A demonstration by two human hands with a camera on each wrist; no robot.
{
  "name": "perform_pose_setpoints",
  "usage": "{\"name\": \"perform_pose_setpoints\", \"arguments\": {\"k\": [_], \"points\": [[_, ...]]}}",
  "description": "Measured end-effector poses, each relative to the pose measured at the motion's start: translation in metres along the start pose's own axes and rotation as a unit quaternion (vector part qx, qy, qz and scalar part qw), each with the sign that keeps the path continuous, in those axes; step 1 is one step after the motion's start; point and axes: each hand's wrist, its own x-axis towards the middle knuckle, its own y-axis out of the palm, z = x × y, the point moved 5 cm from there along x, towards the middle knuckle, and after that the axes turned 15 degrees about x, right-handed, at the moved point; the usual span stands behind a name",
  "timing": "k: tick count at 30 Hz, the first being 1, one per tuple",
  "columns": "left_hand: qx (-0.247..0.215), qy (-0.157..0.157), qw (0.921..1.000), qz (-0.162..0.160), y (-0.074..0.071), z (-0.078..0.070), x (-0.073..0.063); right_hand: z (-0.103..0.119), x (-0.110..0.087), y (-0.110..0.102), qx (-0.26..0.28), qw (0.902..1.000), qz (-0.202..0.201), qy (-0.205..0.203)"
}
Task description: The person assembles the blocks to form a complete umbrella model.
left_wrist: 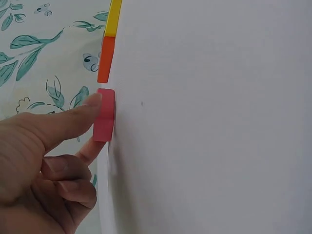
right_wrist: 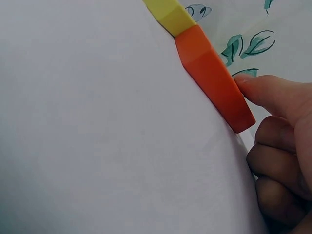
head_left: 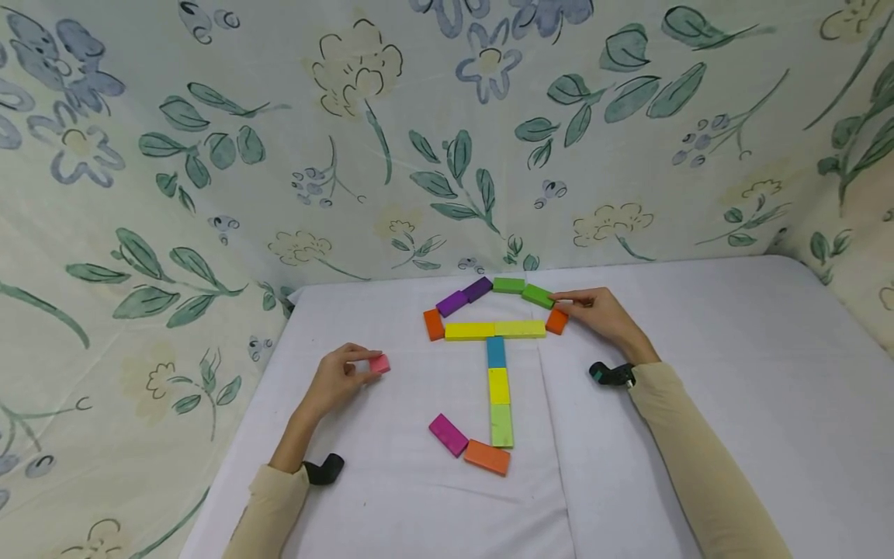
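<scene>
My left hand point(head_left: 342, 376) pinches a small pink block point(head_left: 379, 363) between thumb and fingers, left of the laid-out blocks. In the left wrist view, the pink block point(left_wrist: 104, 115) stands near the thumb tip. My right hand point(head_left: 604, 314) is at the upper right of the arc, its fingertips at the right end of a green block point(head_left: 538, 296). The thumb lies right by an orange block point(head_left: 556, 321); in the right wrist view it overlaps the edge of that orange block point(right_wrist: 214, 78), and the remaining fingers are curled. The green block is hidden there.
Two purple blocks point(head_left: 465, 297), another green block point(head_left: 508, 285) and a left orange block point(head_left: 434, 324) continue the arc over a yellow row point(head_left: 494, 331). Below runs a column with a blue block point(head_left: 496, 352), ending near an orange block point(head_left: 486, 457) and a magenta block point(head_left: 448, 435).
</scene>
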Motion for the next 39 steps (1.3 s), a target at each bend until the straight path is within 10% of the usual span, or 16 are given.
{"name": "perform_pose_setpoints", "arguments": {"k": [39], "points": [[-0.033,0.096,0.9918,0.077,0.034,-0.071,-0.030,0.002,-0.001,-0.001,-0.001,0.9999,-0.001,-0.016]]}}
